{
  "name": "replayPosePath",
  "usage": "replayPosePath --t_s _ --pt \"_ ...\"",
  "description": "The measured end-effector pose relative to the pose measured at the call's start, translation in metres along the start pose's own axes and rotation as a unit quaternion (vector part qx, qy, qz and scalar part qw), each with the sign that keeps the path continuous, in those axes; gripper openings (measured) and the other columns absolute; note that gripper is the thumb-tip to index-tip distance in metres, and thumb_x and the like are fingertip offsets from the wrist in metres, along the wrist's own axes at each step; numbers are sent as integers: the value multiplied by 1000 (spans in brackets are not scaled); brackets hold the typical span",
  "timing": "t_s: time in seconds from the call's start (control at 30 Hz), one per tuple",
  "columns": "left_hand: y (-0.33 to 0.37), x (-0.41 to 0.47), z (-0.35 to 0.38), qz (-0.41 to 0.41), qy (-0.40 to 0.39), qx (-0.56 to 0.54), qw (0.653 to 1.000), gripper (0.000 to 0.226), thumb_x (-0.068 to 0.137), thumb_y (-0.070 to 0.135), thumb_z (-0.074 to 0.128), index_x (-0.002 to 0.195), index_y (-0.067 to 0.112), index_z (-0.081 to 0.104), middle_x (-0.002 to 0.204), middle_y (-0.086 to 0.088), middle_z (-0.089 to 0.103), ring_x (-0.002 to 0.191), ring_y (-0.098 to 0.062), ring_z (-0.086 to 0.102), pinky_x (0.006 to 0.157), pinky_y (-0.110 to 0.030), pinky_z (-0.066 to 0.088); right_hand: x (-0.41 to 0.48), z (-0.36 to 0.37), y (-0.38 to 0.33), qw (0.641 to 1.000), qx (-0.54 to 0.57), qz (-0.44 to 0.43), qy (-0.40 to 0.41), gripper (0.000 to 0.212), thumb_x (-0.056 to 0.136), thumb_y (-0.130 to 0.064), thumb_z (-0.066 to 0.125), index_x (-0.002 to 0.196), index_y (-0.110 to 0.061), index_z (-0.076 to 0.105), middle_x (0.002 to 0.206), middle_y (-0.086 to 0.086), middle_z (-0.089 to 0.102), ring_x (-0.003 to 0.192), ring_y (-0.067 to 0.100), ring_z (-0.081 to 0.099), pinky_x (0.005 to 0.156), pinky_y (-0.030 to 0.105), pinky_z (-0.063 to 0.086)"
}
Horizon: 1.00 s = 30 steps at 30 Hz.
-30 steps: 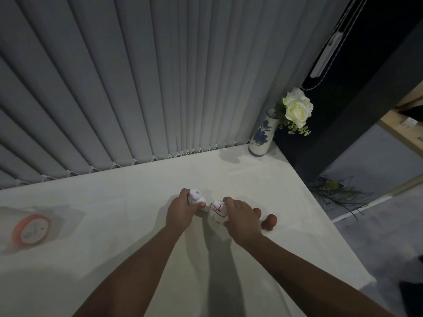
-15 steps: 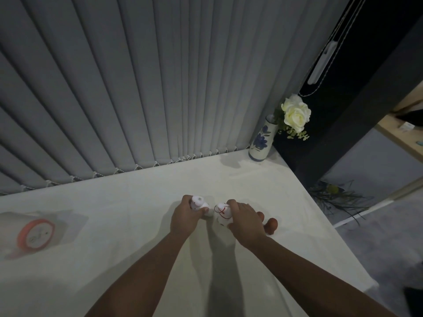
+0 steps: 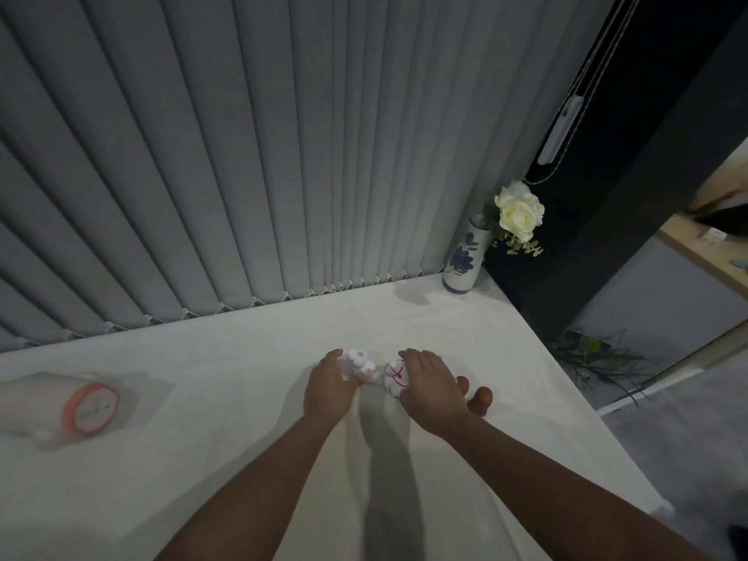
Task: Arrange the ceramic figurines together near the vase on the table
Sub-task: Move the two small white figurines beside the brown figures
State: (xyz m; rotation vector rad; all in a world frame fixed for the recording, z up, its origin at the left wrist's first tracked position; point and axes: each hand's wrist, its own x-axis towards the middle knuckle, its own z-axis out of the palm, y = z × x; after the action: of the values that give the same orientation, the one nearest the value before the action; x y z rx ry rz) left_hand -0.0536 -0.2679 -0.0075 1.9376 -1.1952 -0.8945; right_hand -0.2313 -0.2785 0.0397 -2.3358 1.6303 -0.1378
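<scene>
The white bench (image 3: 243, 398) fills the lower half of the view, backed by grey vertical blinds (image 3: 243, 155), and nearly all of its top is bare. At its far right corner, against the blinds, stands the vase (image 3: 463, 257), white with a blue flower painted on it and a cream rose (image 3: 519, 210) leaning out over the bench edge. Far off at the left edge lies an orange-rimmed clock (image 3: 90, 407) on something pale and blurred. Both forearms reach in to the middle of the bench, well apart from the vase. The left hand (image 3: 330, 388) has its grip closed round the near side of the left figurine (image 3: 360, 364), a small white piece with a round top, thumb and fingers wrapped on it. The right hand (image 3: 431, 392) lies over the right figurine (image 3: 394, 376), white with thin red lines, fingers curled on top of it and some spread loose to the right; it looks held, though the underside of the grip is hidden. The two figurines sit just beside each other, perhaps touching. As I judge it, the pairing step is in hand here and the placing is not yet done: the next move calls for carrying or sliding both pieces up and to the right, keeping them upright and side by side, and setting them down near the vase without knocking it.
</scene>
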Motion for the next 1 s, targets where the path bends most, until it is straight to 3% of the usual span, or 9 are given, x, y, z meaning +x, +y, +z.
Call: replayPosePath --t_s 0.2,0.37,0.63,0.87,1.0 --pt "-13 -8 -40 17 83 75 994 46 84 22 64 128 13 52 133 -9 57 125 -30 48 103 -39 40 2 -7 -36 998 -35 -39 31 62 85 -16 50 144 -12 32 154 9 30 143 32 22 119 44 11" --pt "-28 -20 -95 18 193 63 979 33 85 16 62 117 11 58 123 -12 62 119 -33 50 97 -42 43 11 -4 -78 996 -41 -75 20 62 85 -21 52 144 -13 32 155 9 29 141 31 25 119 42 15" --pt "-87 -50 -199 28 300 65 951 23 81 7 63 104 10 64 112 -10 66 111 -33 56 96 -41 44 15 20 -178 990 -39 -133 -18 59 87 -24 51 142 -12 34 154 10 30 136 32 33 113 38 27" --pt "-142 -70 -274 -34 324 96 941 24 79 8 64 103 8 64 107 -17 65 103 -39 57 89 -45 47 20 48 -263 986 -11 -160 -53 58 90 -32 52 143 -17 34 156 7 27 137 29 31 111 36 28" --pt "-173 -79 -310 -75 329 47 940 25 80 10 65 105 12 63 110 -13 65 107 -37 56 90 -44 46 26 67 -317 981 -1 -185 -63 59 90 -37 53 143 -19 33 156 6 27 138 28 30 111 35 27"
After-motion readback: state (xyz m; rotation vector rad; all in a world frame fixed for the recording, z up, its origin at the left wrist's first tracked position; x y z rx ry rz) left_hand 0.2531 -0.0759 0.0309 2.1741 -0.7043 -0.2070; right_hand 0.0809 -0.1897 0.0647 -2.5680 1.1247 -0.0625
